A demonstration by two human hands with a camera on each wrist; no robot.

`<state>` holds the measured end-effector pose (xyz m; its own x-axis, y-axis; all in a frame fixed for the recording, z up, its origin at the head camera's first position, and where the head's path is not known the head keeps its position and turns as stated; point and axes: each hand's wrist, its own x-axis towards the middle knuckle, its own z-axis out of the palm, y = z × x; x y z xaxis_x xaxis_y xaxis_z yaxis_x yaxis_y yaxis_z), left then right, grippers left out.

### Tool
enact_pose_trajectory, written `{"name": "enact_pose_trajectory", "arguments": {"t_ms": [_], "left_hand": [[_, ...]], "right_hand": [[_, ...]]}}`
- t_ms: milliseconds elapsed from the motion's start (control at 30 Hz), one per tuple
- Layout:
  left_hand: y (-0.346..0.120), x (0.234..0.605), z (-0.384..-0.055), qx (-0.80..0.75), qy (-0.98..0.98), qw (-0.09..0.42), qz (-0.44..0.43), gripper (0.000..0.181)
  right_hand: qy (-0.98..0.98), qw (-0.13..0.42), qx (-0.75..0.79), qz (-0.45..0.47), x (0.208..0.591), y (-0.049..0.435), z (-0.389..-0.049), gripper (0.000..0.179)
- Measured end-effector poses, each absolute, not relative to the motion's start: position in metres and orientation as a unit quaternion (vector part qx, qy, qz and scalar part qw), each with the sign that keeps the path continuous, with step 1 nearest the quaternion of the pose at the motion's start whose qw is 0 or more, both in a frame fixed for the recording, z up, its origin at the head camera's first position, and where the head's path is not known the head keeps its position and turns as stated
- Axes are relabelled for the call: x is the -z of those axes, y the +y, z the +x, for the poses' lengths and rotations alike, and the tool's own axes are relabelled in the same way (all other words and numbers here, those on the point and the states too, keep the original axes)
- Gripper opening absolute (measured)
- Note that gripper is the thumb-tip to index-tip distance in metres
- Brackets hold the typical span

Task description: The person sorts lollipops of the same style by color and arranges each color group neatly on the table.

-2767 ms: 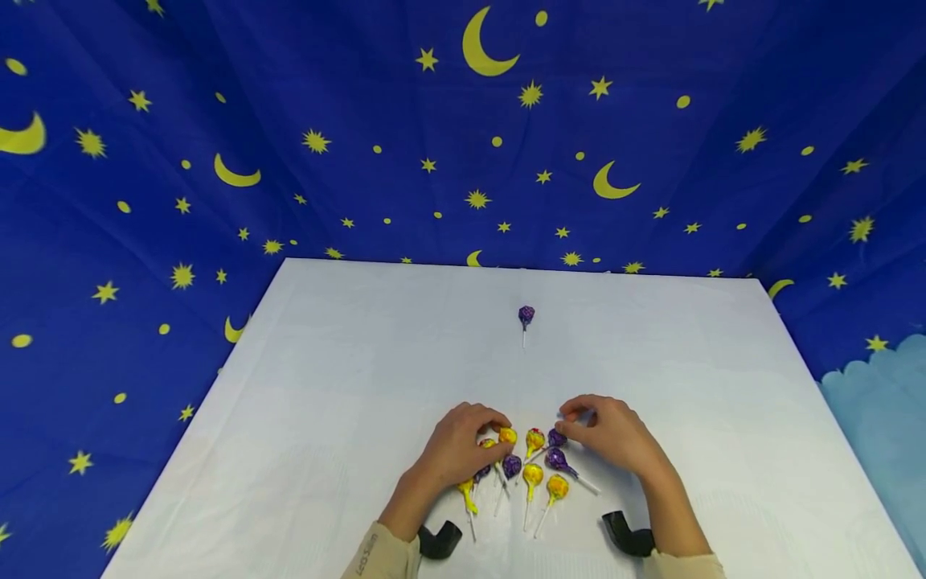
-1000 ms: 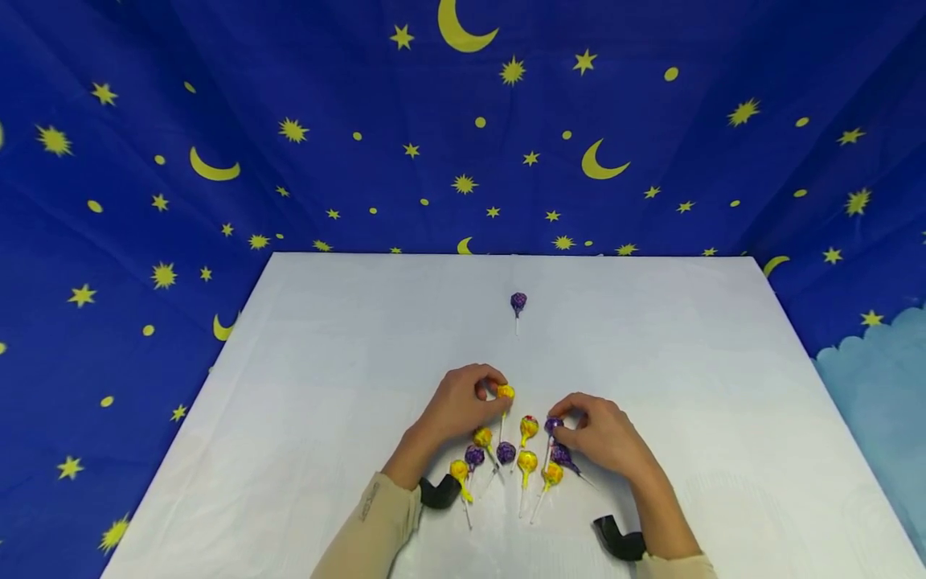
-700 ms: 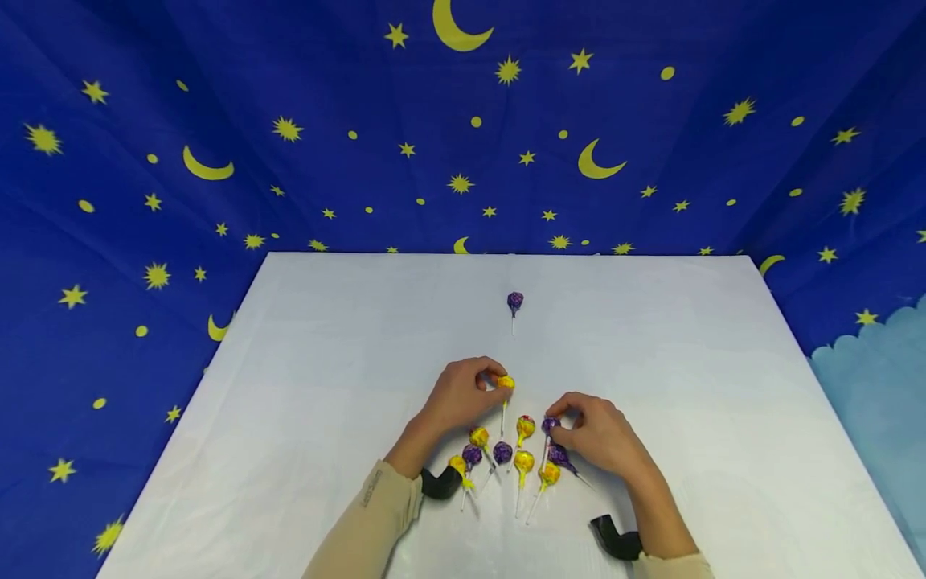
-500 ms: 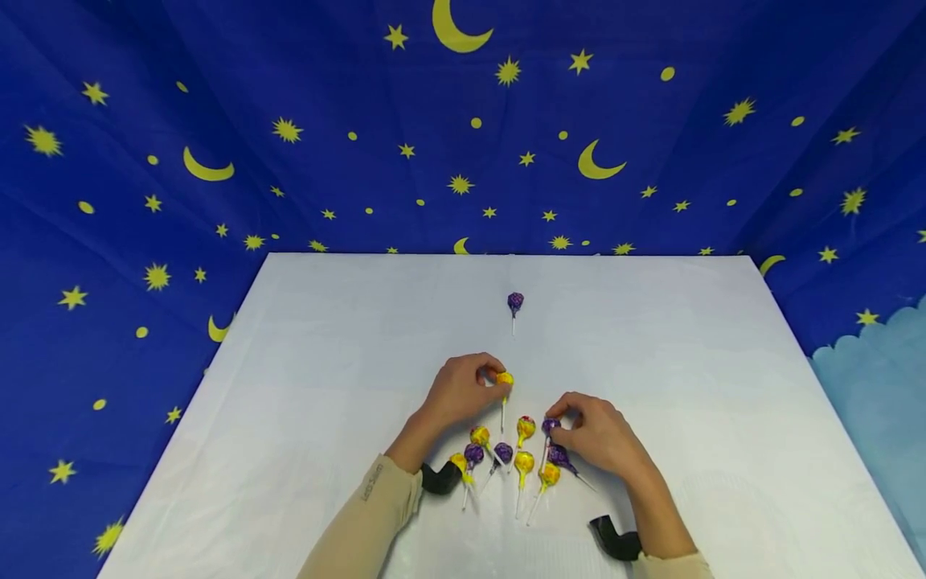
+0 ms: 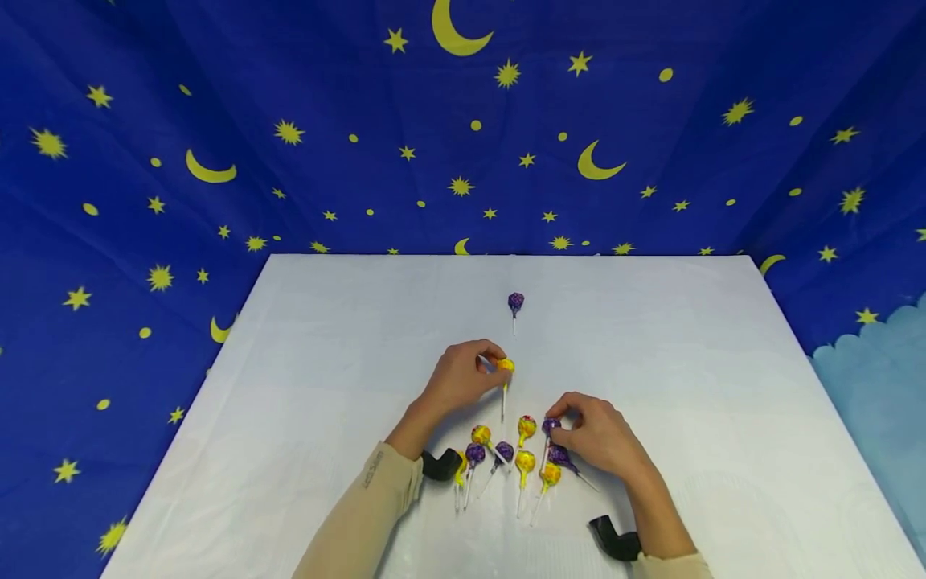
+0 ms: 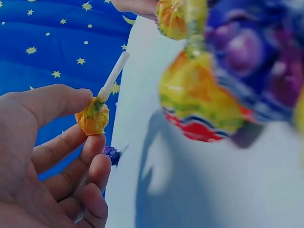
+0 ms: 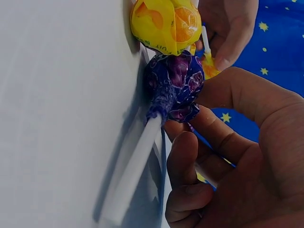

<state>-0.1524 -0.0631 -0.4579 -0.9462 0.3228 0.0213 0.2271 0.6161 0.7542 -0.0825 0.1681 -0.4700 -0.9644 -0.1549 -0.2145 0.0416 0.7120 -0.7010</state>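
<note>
My left hand (image 5: 463, 374) pinches a yellow lollipop (image 5: 506, 366) by its wrapped head, the stick pointing toward me. The left wrist view shows this lollipop (image 6: 93, 118) between thumb and fingertips. At the right of the cluster, my right hand (image 5: 596, 428) pinches a purple lollipop (image 5: 551, 425). Just below it lies another purple lollipop (image 5: 559, 456), which largely hides the pinched one in the right wrist view. Between the hands are a red-topped yellow lollipop (image 5: 526, 427), more yellow ones (image 5: 525, 461) and purple ones (image 5: 503, 453).
One purple lollipop (image 5: 515, 301) lies alone farther back on the white table (image 5: 362, 322). Black curved pieces, one (image 5: 441, 465) by the left wrist and one (image 5: 615, 539) by the right, sit near the sleeves. A blue star-patterned cloth (image 5: 347, 96) hangs behind.
My left hand has taken the yellow lollipop out of the cluster and carried it toward the far side. My right hand has taken hold of the purple lollipop, whose stick has swung toward me.
</note>
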Motion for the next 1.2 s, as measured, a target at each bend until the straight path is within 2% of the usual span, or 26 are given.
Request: {"name": "enact_pose_trajectory", "arguments": {"t_ms": [700, 1200], "left_hand": [[-0.042, 0.455, -0.182, -0.369, 0.920, 0.054, 0.123, 0.024], [-0.037, 0.468, -0.199, -0.331, 0.935, 0.050, 0.118, 0.026]], "right_hand": [[0.915, 0.117, 0.382, -0.054, 0.470, 0.170, -0.082, 0.017], [0.906, 0.119, 0.402, -0.049, 0.475, 0.172, -0.081, 0.013]]}}
